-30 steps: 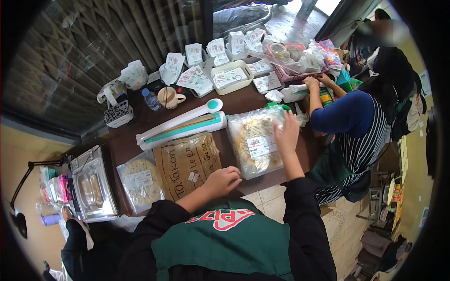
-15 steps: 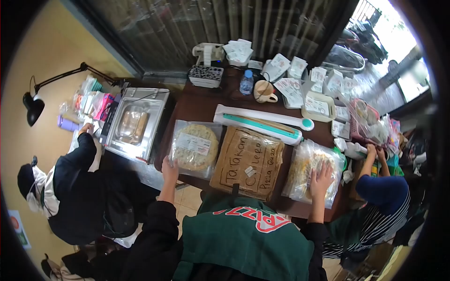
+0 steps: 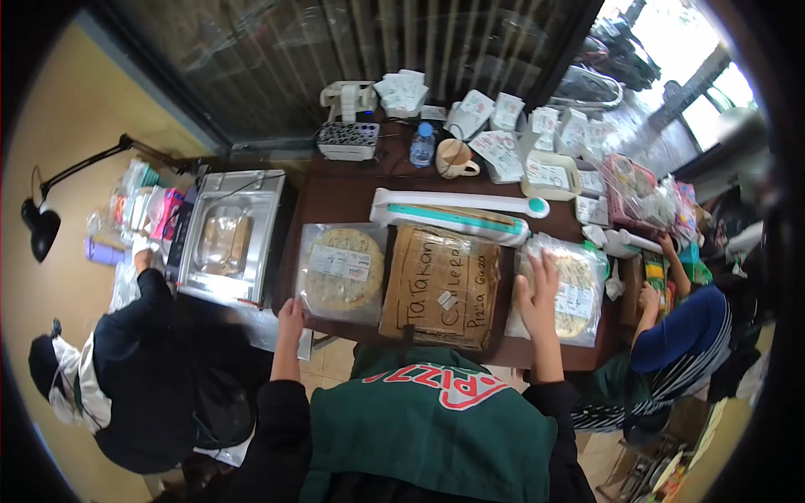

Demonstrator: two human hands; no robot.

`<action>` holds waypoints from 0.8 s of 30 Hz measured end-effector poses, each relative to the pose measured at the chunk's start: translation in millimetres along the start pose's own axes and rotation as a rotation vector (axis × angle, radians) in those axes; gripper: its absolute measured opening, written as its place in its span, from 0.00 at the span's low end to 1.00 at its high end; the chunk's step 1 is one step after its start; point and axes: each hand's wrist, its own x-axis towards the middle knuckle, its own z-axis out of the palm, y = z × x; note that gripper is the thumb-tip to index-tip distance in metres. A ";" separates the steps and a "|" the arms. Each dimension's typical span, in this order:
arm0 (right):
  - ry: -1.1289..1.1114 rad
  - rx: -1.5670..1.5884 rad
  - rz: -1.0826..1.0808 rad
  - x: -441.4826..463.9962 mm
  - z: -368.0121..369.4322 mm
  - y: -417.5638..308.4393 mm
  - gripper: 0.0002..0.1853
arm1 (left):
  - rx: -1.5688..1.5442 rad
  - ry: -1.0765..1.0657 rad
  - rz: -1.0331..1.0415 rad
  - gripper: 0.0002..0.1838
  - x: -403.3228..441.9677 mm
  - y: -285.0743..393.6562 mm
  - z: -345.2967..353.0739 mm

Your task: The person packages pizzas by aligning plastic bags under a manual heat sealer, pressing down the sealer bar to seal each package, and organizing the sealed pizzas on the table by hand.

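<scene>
A flat round pizza (image 3: 356, 285) in a clear bag with a white label lies at the left of the dark table. My left hand (image 3: 290, 318) is at that bag's lower left corner, its fingers curled in; what they hold, if anything, is hidden. On the right lies another bagged, labelled pizza (image 3: 577, 306). Over this bag's left part is my right hand (image 3: 539, 292), fingers spread and nothing gripped; I cannot tell whether it touches the plastic. Between the two bags sits a piece of brown cardboard (image 3: 444, 287) with handwriting, wrapped in clear plastic.
Behind the cardboard lies a white and teal bar-shaped device (image 3: 457, 216). Further back stand a water bottle (image 3: 423, 145), a mug (image 3: 457, 158) and stacked printed packets (image 3: 501, 153). A metal machine (image 3: 231, 239) is at left. One person works on each side of me.
My right hand has lifted its palm and shifted left on the right bag, where a white label now shows. My left hand has moved slightly outward and curled. The view has shifted a little.
</scene>
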 end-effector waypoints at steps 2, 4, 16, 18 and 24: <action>-0.055 0.209 -0.040 7.2 -4.6 -24.2 0.20 | -0.016 0.049 0.131 0.14 -16.3 59.3 2.6; -0.174 0.293 -0.105 15.0 -8.1 -51.9 0.15 | -0.117 0.023 0.304 0.13 -32.7 124.6 11.0; -0.568 0.331 -0.694 81.4 -41.0 -161.8 0.16 | 0.523 -0.853 1.348 0.07 -136.1 355.8 72.9; -1.031 0.455 -0.316 85.7 -68.0 -158.8 0.15 | 0.396 -0.953 1.338 0.08 -124.9 357.1 86.2; -0.816 0.832 -0.145 38.5 -63.6 -111.3 0.11 | 0.195 -1.249 0.977 0.12 -116.2 335.6 134.3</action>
